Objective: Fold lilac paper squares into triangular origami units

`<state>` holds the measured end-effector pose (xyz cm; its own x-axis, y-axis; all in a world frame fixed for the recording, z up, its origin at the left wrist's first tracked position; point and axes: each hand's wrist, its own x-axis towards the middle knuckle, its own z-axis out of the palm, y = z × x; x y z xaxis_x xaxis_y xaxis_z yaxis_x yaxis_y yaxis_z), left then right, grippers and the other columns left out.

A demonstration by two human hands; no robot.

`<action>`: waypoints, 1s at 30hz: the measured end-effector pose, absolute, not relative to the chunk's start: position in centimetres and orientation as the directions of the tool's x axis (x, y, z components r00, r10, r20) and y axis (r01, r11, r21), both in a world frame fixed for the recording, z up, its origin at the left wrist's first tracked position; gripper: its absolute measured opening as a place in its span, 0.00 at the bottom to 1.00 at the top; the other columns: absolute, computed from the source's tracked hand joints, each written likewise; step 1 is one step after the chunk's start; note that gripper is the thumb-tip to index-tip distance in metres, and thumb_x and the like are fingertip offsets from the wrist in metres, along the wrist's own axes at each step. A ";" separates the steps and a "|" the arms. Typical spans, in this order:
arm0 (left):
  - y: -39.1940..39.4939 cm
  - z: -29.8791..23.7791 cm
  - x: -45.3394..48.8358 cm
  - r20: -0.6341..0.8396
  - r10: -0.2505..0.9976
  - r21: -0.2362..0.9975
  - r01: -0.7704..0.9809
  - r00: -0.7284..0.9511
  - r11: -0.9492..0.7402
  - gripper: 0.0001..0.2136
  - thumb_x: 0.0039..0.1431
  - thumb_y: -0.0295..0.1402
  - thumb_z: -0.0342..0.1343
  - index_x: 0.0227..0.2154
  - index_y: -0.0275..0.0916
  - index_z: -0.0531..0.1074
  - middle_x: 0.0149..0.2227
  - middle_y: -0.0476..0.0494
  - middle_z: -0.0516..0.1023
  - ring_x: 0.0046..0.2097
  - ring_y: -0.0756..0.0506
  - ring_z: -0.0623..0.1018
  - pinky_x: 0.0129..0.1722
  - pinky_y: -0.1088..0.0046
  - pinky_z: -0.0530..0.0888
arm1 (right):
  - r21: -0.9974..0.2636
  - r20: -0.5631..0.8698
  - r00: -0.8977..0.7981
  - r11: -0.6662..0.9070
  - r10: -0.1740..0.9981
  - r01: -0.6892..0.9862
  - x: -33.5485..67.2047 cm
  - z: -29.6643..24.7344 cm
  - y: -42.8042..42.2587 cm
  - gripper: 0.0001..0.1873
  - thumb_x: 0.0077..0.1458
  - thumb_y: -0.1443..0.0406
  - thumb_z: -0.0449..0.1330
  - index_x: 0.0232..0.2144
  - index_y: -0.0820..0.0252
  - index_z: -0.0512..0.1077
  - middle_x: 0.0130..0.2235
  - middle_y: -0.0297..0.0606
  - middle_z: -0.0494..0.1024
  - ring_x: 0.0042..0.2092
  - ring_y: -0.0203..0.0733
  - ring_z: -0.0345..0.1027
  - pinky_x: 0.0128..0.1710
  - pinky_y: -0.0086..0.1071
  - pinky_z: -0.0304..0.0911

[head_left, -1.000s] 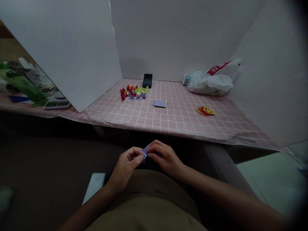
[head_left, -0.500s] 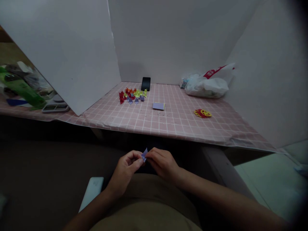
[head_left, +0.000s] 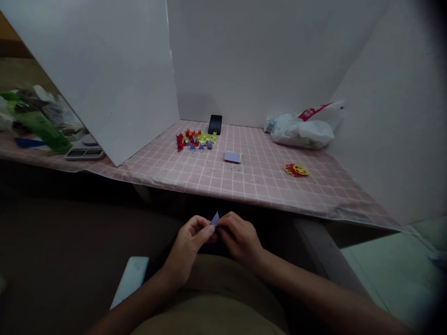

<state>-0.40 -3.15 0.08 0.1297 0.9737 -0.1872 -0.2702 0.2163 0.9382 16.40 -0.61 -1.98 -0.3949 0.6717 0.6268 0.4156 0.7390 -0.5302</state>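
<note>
Over my lap, below the table's front edge, I hold a small folded piece of purple paper [head_left: 215, 218] with a pointed tip upward. My left hand [head_left: 191, 244] pinches it between thumb and fingers from the left. From the right, the fingertips of my right hand [head_left: 241, 238] are closed on its edge; its lower part is hidden by my fingers. On the table a cluster of small folded paper figures [head_left: 195, 139] in red, orange, yellow and purple stands at the back left. A stack of square paper [head_left: 232, 157], purple on top, lies right of them.
A black phone [head_left: 215, 124] leans near the back wall. A white plastic bag [head_left: 302, 132] and red and yellow cut-out shapes [head_left: 296, 170] lie to the right. White panels enclose the table [head_left: 254, 186]. A scale [head_left: 84, 153] and green bottle [head_left: 38, 124] are far left; a white box-like object [head_left: 131, 280] lies beside me.
Both hands and the purple paper have shifted slightly right in view. The paper's lower folds, visible before, are now covered by my fingers. The camera view has tilted a little.
</note>
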 end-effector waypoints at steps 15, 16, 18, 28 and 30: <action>-3.4 0.1 -0.2 -0.186 0.972 0.888 -0.397 0.146 0.230 0.11 0.57 0.35 0.62 0.39 0.39 0.67 0.35 0.50 0.72 0.35 0.50 0.75 0.41 0.70 0.73 | -0.541 0.635 -0.379 0.737 0.674 0.405 16.3 -1.6 -0.8 0.08 0.61 0.73 0.53 0.36 0.57 0.68 0.33 0.38 0.73 0.33 0.39 0.69 0.31 0.30 0.65; -3.4 0.2 -0.2 -0.189 0.972 0.888 -0.398 0.141 0.231 0.12 0.56 0.34 0.63 0.39 0.39 0.67 0.35 0.50 0.72 0.35 0.51 0.75 0.41 0.70 0.73 | -0.534 0.637 -0.382 0.741 0.670 0.408 16.3 -1.7 -0.8 0.08 0.61 0.73 0.53 0.36 0.58 0.68 0.33 0.38 0.73 0.33 0.39 0.69 0.31 0.30 0.65; -3.4 0.4 -0.1 -0.198 0.970 0.888 -0.393 0.138 0.237 0.12 0.55 0.32 0.64 0.39 0.38 0.67 0.35 0.51 0.72 0.36 0.51 0.75 0.41 0.71 0.74 | -0.516 0.644 -0.388 0.749 0.659 0.415 16.4 -1.7 -0.7 0.08 0.61 0.73 0.53 0.37 0.58 0.69 0.34 0.39 0.74 0.33 0.39 0.70 0.31 0.30 0.65; -3.6 0.4 -0.3 -0.225 0.957 0.867 -0.410 0.185 0.283 0.14 0.55 0.32 0.64 0.41 0.39 0.67 0.37 0.49 0.74 0.37 0.50 0.75 0.43 0.69 0.73 | -0.433 0.683 -0.418 0.792 0.600 0.429 16.4 -1.8 -0.8 0.09 0.61 0.75 0.53 0.39 0.61 0.71 0.35 0.42 0.75 0.33 0.39 0.70 0.31 0.30 0.66; -3.6 0.3 -0.4 -0.214 0.960 0.875 -0.401 0.182 0.272 0.15 0.55 0.31 0.64 0.42 0.39 0.67 0.39 0.47 0.75 0.38 0.50 0.75 0.44 0.69 0.73 | -0.467 0.670 -0.409 0.780 0.620 0.417 16.3 -1.7 -0.8 0.09 0.61 0.74 0.53 0.39 0.61 0.71 0.35 0.42 0.75 0.33 0.39 0.70 0.31 0.30 0.66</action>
